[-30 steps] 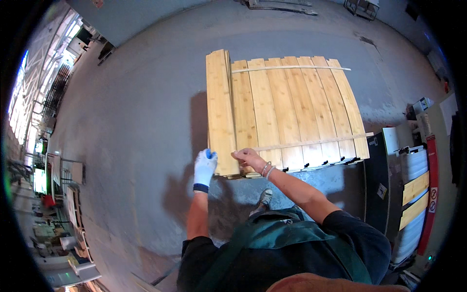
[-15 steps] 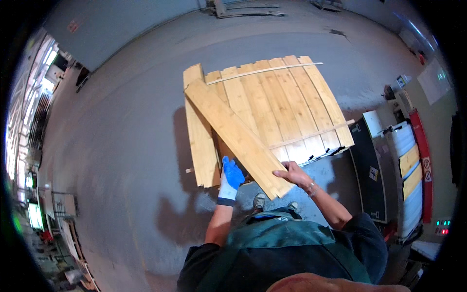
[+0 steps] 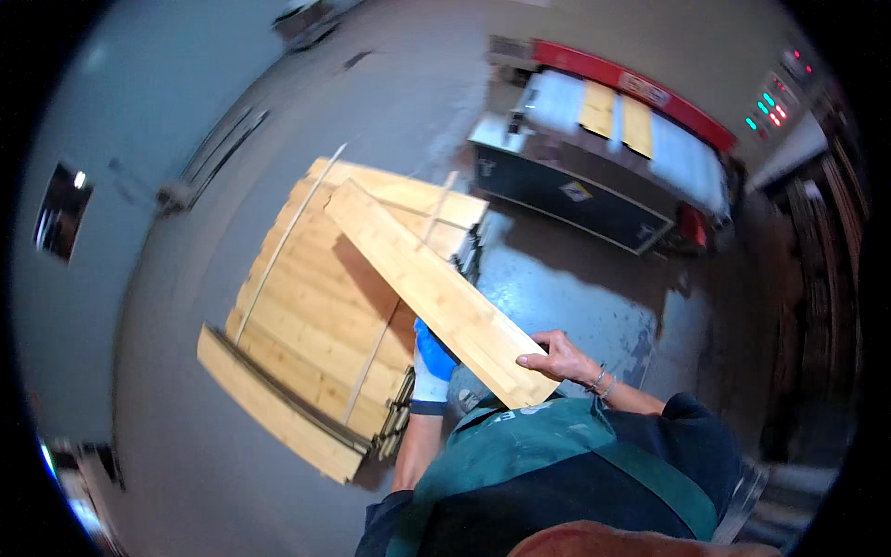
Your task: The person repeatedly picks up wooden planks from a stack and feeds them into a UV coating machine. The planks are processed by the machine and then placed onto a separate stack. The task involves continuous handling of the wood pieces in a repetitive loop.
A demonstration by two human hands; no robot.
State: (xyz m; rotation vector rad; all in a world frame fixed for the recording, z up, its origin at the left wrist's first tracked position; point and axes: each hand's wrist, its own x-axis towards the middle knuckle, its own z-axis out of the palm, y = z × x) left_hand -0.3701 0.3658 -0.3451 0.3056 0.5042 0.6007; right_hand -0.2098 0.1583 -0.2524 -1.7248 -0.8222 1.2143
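A long pale wooden plank (image 3: 436, 292) slants in front of me, its near end by my apron and its far end over the stack. My bare right hand (image 3: 557, 358) grips the plank's near right edge, thumb on top. At the plank's left edge is my left hand (image 3: 432, 364), in a blue and white glove. It is closed against the plank, its fingers partly hidden beneath. Behind and left lies a stack of wooden planks (image 3: 297, 288), crossed by two thin wooden strips (image 3: 278, 243). One separate plank (image 3: 278, 404) lies along the stack's near left side.
A machine with pale rollers (image 3: 682, 172), a red guard (image 3: 594, 63) and a dark front panel (image 3: 566, 190) stands at the far right. Two yellowish boards (image 3: 597, 110) lie on its rollers. A pallet jack (image 3: 218, 158) is near the left wall.
The view has turned right, bringing the roller machine toward the middle. The plank has lifted away from the stack. My left hand has closed in against its edge; my right still grips it.
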